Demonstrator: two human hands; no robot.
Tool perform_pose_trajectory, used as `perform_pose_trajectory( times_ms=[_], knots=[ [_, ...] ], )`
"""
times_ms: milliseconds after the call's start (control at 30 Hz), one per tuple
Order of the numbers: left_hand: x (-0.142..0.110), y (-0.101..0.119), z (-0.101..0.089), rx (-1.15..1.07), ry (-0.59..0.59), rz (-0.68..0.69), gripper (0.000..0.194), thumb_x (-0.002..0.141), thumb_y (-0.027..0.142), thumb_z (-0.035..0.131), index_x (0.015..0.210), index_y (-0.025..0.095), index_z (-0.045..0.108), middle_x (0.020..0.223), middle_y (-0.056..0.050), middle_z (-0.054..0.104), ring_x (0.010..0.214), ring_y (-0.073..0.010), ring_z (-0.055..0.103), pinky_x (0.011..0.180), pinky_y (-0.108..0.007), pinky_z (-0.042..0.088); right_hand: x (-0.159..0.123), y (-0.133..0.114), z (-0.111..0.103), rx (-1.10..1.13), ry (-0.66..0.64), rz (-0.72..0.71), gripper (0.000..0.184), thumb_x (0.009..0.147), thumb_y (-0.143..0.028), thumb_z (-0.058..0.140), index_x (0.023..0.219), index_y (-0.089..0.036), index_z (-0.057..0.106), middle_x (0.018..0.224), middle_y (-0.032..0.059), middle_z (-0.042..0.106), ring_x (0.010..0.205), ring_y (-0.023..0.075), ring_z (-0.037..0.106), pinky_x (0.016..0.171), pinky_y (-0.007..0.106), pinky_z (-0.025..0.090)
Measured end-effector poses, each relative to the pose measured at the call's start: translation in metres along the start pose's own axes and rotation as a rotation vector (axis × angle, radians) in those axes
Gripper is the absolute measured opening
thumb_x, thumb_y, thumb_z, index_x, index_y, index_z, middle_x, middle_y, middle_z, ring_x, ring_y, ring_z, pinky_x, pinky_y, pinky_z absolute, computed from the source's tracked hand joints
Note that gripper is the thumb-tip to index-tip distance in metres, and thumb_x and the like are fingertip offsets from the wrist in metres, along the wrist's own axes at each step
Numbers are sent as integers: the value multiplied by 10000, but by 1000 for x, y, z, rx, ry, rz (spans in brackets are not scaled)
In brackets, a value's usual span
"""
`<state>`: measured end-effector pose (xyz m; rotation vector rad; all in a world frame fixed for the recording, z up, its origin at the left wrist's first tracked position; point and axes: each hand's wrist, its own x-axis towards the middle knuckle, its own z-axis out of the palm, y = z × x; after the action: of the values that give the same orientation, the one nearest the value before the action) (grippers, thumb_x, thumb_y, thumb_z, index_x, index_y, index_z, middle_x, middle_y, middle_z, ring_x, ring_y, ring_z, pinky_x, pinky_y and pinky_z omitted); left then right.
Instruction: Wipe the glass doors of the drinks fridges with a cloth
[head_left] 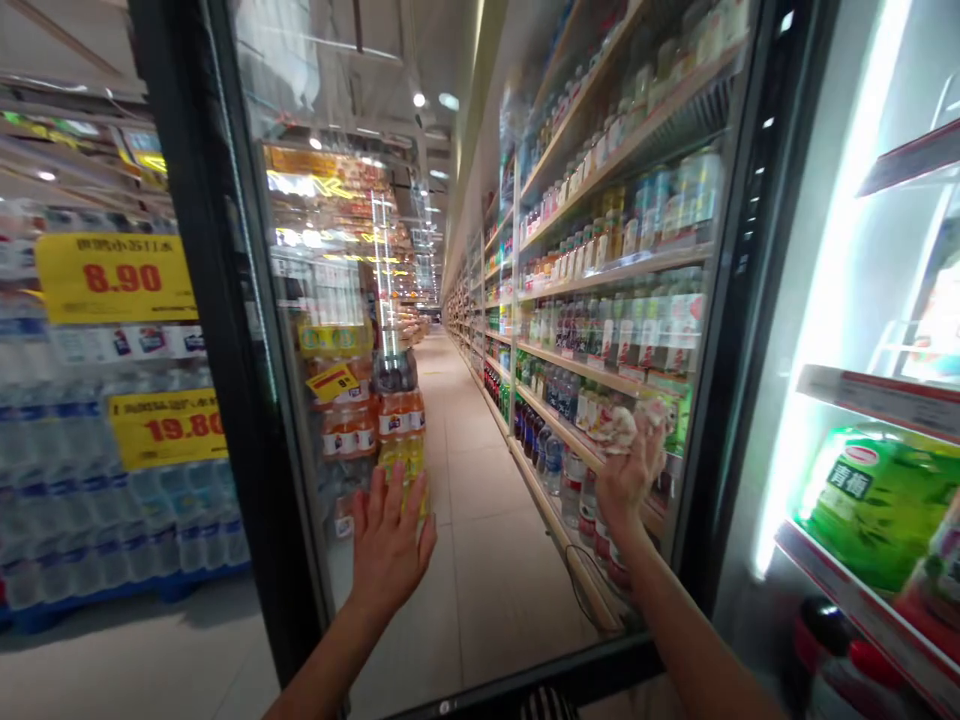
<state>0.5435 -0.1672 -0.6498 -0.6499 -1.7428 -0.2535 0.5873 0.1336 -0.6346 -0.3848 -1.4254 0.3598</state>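
Observation:
A glass fridge door (480,300) with a black frame stands swung open in front of me. My left hand (390,540) lies flat against the lower part of the glass, fingers spread. My right hand (630,465) presses a crumpled white cloth (626,425) against the glass further right, fingers closed round it. Through the pane I see a long shop aisle and shelves of bottled drinks.
The lit fridge interior (862,400) is at the right, with green packets (877,505) on a shelf. Stacked water bottle packs (112,500) with yellow price signs stand at the left on a pale tiled floor.

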Motion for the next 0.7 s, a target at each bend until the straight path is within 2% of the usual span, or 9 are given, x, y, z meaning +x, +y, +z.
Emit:
perform_pose_trajectory(
  times_ms=[100,200,267,333,400,433,500,633,700],
  knots=[
    [0,-1,0,2,-17,-10,783,812,199,538,1435,263,68,1511,-67,81,1398,-262,60,1122,-497,124,-19,-51,2,108,-208,-452,505,822,-184,397,1321,-254,422,1461,89,314,1385,259,190,1093,553,166],
    [0,-2,-2,-3,-31,-11,787,811,209,544,1434,268,68,1509,-69,98,1395,-271,87,1120,-496,139,-32,-61,-4,147,-357,-772,456,793,-168,465,1225,-304,513,1408,27,409,1371,209,237,1129,496,102],
    [0,-2,-3,2,-32,-3,786,809,210,547,1434,264,74,1509,-71,102,1395,-272,89,1122,-489,136,-16,-43,-4,103,-282,-665,447,804,-186,453,1241,-266,504,1420,63,388,1368,228,243,1116,518,125],
    [0,-1,-4,5,-24,3,778,810,213,545,1435,255,82,1509,-72,96,1396,-270,77,1127,-481,118,11,-23,2,53,-121,-358,482,828,-205,390,1308,-205,438,1452,128,319,1372,270,227,1077,569,181],
    [0,0,-4,-2,-10,-1,767,814,228,543,1435,250,93,1511,-67,88,1397,-266,69,1132,-473,99,33,-22,10,41,18,-105,522,841,-206,325,1360,-179,363,1468,160,270,1373,292,218,1045,605,211],
    [1,0,-4,-8,-4,-4,761,818,240,541,1435,250,96,1512,-62,83,1397,-263,67,1134,-468,94,37,-30,14,45,38,-69,530,841,-200,312,1371,-184,346,1473,158,259,1376,292,209,1044,608,212],
    [1,1,-4,-11,4,-3,750,824,257,535,1434,253,97,1514,-47,68,1399,-252,63,1137,-457,89,30,-55,17,72,-35,-233,523,836,-195,342,1358,-212,371,1473,127,276,1385,276,186,1069,581,193],
    [2,1,-5,5,5,-1,739,832,266,524,1434,252,95,1515,-34,47,1401,-240,57,1137,-453,88,2,-87,9,149,-308,-896,443,822,-223,453,1254,-311,487,1396,15,430,1372,197,238,1139,481,97],
    [1,1,-5,8,-4,-2,738,832,272,523,1434,250,97,1515,-35,49,1401,-242,59,1136,-458,94,9,-70,5,134,-278,-879,421,828,-227,454,1239,-306,501,1383,22,446,1360,198,270,1135,484,103]
  ],
)
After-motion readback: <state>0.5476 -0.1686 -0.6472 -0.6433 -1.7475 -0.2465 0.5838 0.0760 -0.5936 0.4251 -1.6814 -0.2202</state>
